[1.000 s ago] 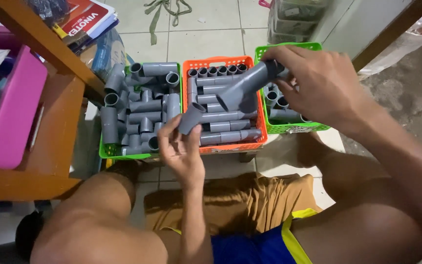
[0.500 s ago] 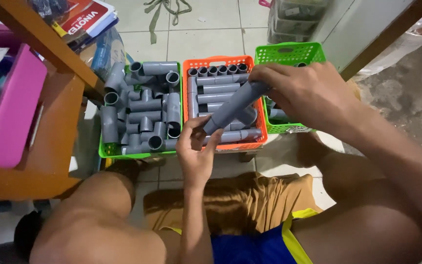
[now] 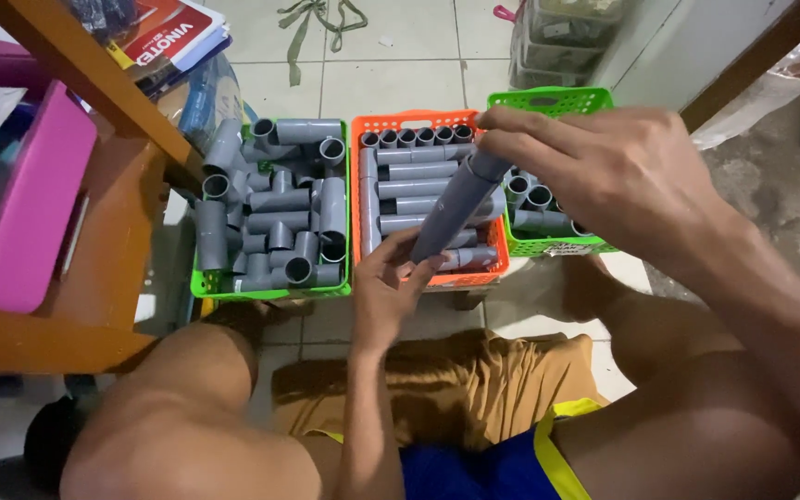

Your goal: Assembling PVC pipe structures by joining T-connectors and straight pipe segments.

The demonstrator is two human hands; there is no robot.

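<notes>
While the person sits on the pale tiled floor [image 3: 400, 83] with bare knees spread, the left hand [image 3: 386, 287] pinches the lower end of a straight grey plastic pipe [image 3: 456, 208], fingers curled round it. The right hand [image 3: 604, 176] grips the pipe's upper end, fingers wrapped and pressed together. The pipe hangs tilted above the orange plastic basket [image 3: 497, 264] of straight grey pipe lengths. Left of it, touching, a green plastic basket [image 3: 270, 292] holds grey pipe elbows and tees. Right, a second green basket [image 3: 557, 97] holds short grey couplings. A brown wooden shelf frame [image 3: 85, 83] stands at far left with a pink plastic box [image 3: 34, 213].
</notes>
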